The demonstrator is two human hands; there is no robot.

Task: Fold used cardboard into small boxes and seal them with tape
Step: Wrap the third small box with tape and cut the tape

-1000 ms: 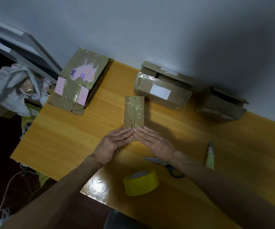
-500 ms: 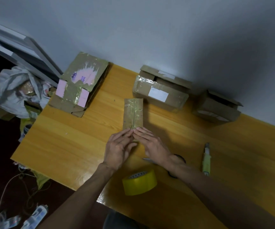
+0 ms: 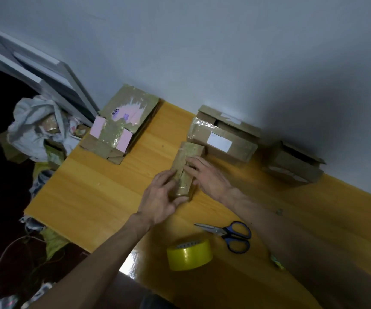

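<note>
Small box (image 3: 185,168): lies on the table (image 3: 104,188) between both hands, its far end near a labelled carton (image 3: 222,139).
Left hand (image 3: 160,197): fingers nearly straight, pressed along the box's left side; the thumb appears to touch the near end, grip unclear.
Right hand (image 3: 207,175): fingers extended, flat on the box's top and right edge.
Tape roll (image 3: 189,255): nearer the person, apart from both hands.
Scissors (image 3: 229,235): just beside the roll.

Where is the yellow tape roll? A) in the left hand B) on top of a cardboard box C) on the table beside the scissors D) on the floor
C: the yellow tape roll stands on the table, next to the scissors.
</note>
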